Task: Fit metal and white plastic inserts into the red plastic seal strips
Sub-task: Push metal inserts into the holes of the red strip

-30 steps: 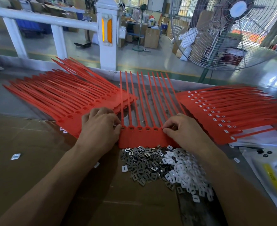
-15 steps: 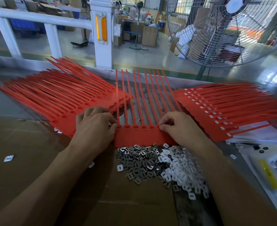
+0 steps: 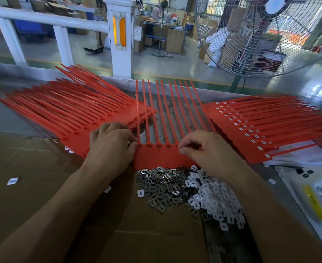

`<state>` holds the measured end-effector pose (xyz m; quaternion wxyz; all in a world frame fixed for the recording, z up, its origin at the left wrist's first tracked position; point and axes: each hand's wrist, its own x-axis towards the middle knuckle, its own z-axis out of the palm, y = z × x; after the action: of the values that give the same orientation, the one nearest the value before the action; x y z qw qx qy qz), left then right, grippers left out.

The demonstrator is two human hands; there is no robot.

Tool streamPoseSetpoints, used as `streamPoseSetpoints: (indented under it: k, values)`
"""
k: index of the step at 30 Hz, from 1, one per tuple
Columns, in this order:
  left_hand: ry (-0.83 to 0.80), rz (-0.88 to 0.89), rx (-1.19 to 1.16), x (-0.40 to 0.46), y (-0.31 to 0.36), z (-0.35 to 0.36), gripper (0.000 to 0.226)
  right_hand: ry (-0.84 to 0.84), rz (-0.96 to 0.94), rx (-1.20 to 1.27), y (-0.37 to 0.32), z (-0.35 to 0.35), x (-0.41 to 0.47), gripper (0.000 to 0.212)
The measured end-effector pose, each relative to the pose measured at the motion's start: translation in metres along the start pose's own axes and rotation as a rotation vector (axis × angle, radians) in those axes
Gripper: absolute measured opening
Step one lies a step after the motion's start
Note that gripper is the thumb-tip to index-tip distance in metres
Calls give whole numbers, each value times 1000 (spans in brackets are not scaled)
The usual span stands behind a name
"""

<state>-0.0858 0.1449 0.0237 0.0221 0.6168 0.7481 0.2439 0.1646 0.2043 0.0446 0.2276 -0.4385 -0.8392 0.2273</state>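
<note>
A red comb of joined seal strips lies in front of me, its tails pointing away. My left hand rests on its left end, fingertips curled at the first socket. My right hand pinches at a socket near the comb's right end; whether an insert is between the fingers is hidden. Just below the comb lies a heap of grey metal inserts, and beside it a heap of white plastic inserts. A stack of red strips with bare sockets fans out at left; a stack with white inserts fitted lies at right.
Brown cardboard covers the near table. A white tool with a yellow label lies at the right edge on white sheets. Stray white inserts lie on the cardboard. A large fan and a white railing stand behind the table.
Both hands have stayed on the comb's ends, with only small finger movements at the sockets. The view has shifted slightly.
</note>
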Motion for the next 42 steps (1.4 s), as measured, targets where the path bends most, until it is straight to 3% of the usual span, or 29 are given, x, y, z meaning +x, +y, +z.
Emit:
streamPoseSetpoints:
  k: [6,28,34,38,42]
  values:
    - [10,-1,-10,0,1,0,20,-185,-128,-72,-22,15,-6,8]
    - [-10,-16,14,-2,5,-4,21,-214,-209,-181,-39,24,-6,10]
    - [7,-15,-3,-2,5,-3,19,-220,-205,-81,-33,26,-5,13]
    - [12,-13,-9,-2,3,-3,19,-150,-105,56,-25,23,-6,13]
    - [5,-6,-12,-1,3,-3,18,146,96,188,-4,9,-2,15]
